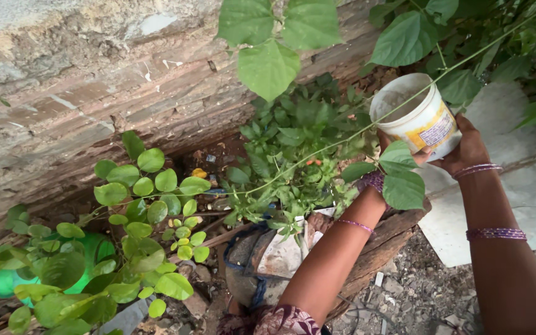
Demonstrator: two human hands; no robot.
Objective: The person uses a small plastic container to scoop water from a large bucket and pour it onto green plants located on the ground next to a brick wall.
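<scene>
A white tub (pixel 418 115) with a yellow label sits tilted at upper right, above the leafy plant (pixel 293 149), its open mouth turned up and to the left. The right hand (pixel 463 149) grips it from below and behind, fingers curled around its base. The left hand (pixel 376 177) reaches up beside the tub, mostly hidden behind a leaf (pixel 402 180), so its grip cannot be told. A thin vine stem (pixel 317 155) crosses in front of the tub.

Weathered stone wall (pixel 82 93), rubble-strewn ground (pixel 417 291)
</scene>
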